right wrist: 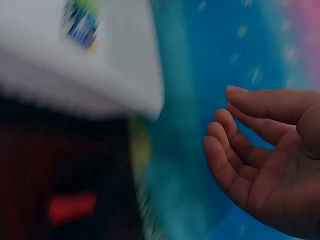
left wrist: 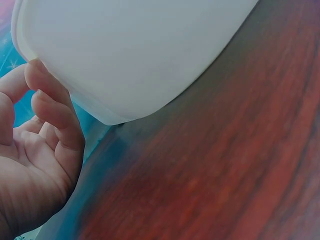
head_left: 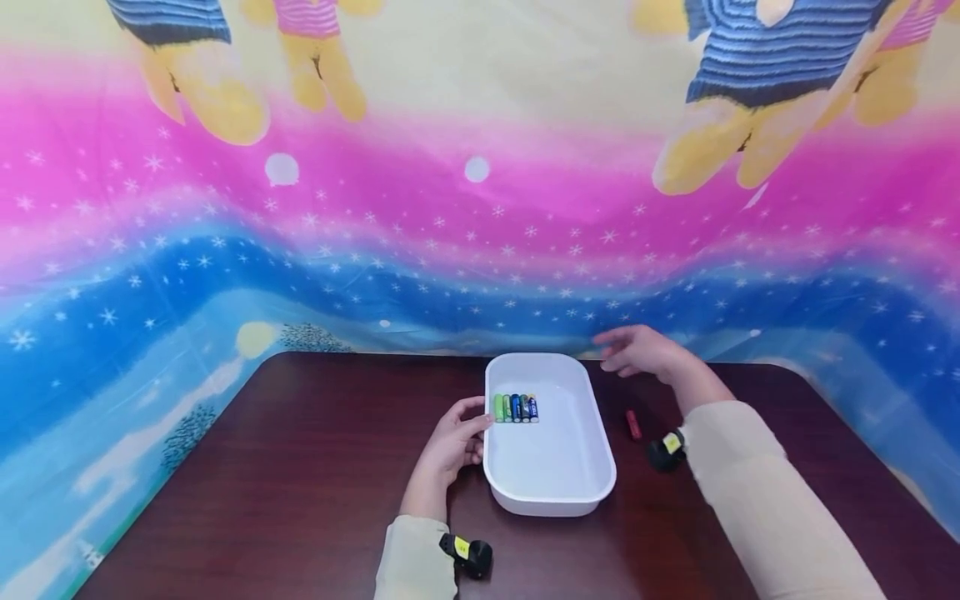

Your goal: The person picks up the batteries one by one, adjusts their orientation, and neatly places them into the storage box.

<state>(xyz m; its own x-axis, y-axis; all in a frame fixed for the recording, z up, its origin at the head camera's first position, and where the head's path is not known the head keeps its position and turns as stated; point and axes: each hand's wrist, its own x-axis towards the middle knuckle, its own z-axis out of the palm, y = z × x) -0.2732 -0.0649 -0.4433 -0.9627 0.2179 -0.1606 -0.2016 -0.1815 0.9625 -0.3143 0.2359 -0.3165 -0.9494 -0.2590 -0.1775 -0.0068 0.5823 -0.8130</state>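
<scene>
A white plastic tray [head_left: 551,467] stands on the table, and several batteries [head_left: 516,408] in green, blue and dark wrappers lie side by side in it, near its left wall. My left hand [head_left: 457,437] holds the tray's left rim, thumb over the edge and the other fingers along the outside. In the left wrist view, fingertips meet the rim of the tray [left wrist: 125,55]. To the right of the tray, my right hand [head_left: 641,350] hovers with loosely bent fingers and nothing in them. A red battery [head_left: 633,424] lies on the table below that hand.
The dark brown wooden table [head_left: 322,467] has rounded back corners. A patterned cloth backdrop [head_left: 420,275] hangs right behind its far edge. Each wrist carries a black strapped camera, one at the left [head_left: 468,556], one at the right [head_left: 666,450].
</scene>
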